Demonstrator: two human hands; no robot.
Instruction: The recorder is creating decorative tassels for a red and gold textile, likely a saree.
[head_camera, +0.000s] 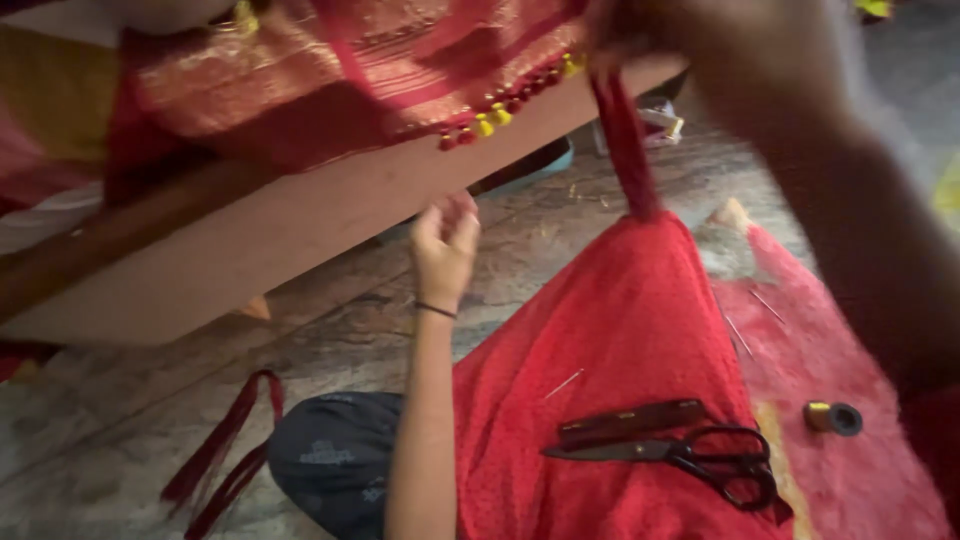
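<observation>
My right hand (625, 30), blurred at the top edge, grips a twisted strip of red fabric (628, 150) that runs down into the red cloth (610, 330) spread over my lap. My left hand (445, 240), a thin black band on its wrist, is raised in the middle with its fingers curled together. Nothing is visible in it. It hovers just below the edge of a wooden board (300, 230). A red and gold fabric (330, 70) edged with small red and yellow tassels (490, 118) lies draped on that board.
Black-handled scissors (700, 460) and a flat brown bar (630, 420) lie on the red cloth, a needle (563, 384) beside them. A gold thread spool (833, 417) sits on a red mat (860, 480). Red cords (225, 450) lie on the stone floor (120, 440).
</observation>
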